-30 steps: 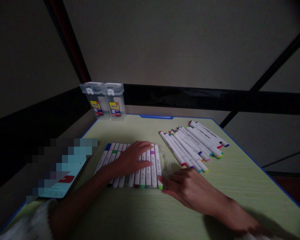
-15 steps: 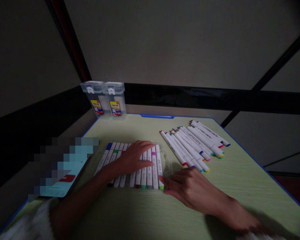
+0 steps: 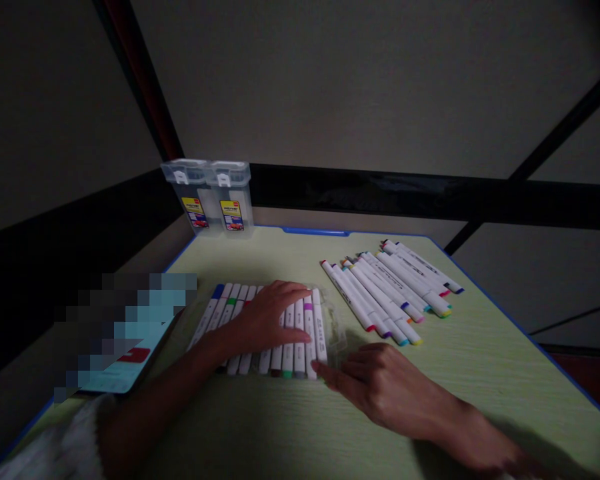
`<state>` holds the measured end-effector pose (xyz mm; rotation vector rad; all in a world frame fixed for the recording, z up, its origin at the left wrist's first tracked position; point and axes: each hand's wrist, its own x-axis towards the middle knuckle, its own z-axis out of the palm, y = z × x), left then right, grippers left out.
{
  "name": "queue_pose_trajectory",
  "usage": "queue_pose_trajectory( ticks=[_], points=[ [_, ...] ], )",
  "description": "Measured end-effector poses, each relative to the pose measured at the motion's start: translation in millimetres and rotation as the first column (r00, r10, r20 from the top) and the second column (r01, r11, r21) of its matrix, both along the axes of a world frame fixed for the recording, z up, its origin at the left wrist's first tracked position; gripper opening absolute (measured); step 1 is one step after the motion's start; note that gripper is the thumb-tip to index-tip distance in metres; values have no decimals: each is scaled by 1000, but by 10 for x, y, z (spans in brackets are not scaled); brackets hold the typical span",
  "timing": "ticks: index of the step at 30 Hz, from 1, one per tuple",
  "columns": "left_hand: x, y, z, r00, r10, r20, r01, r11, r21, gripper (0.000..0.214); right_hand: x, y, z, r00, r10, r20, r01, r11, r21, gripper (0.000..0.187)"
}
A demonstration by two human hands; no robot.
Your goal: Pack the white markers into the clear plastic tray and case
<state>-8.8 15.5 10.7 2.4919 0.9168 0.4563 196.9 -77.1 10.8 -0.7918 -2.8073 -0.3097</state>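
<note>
A row of white markers point(image 3: 289, 333) with coloured bands and ends lies side by side in a clear plastic case point(image 3: 336, 327). Across the row's middle rests my left hand point(image 3: 267, 319), thumb and fingers spread, covering part of several markers. My right hand point(image 3: 380, 383) is at the row's near right corner. Its extended fingertip touches the near end of the rightmost marker point(image 3: 319, 327) and hides that end, while its other fingers are curled with nothing visible in them.
To the right lies a loose group of white markers point(image 3: 390, 287) with coloured ends. Two clear lidded boxes point(image 3: 233, 187) with yellow labels stand at the back left. A tablet-like screen point(image 3: 125, 370), partly blurred out, lies at left. The table point(image 3: 280, 427) has a blue edge.
My right hand's fingertip has moved slightly left, over the green end of the rightmost marker, which is now hidden. My left hand stays nearly in place.
</note>
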Motion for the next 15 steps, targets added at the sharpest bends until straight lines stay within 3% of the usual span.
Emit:
queue_pose_trajectory(
  ticks=[8,15],
  points=[
    [-7,32,-26,999,-32,-43,34,999,28,58,-31,-7,33,997,-52,52,56,994,-89,22],
    [-56,21,-29,998,-57,18,57,998,-7,63,16,10,5,999,-26,-29,25,999,-36,30]
  ],
)
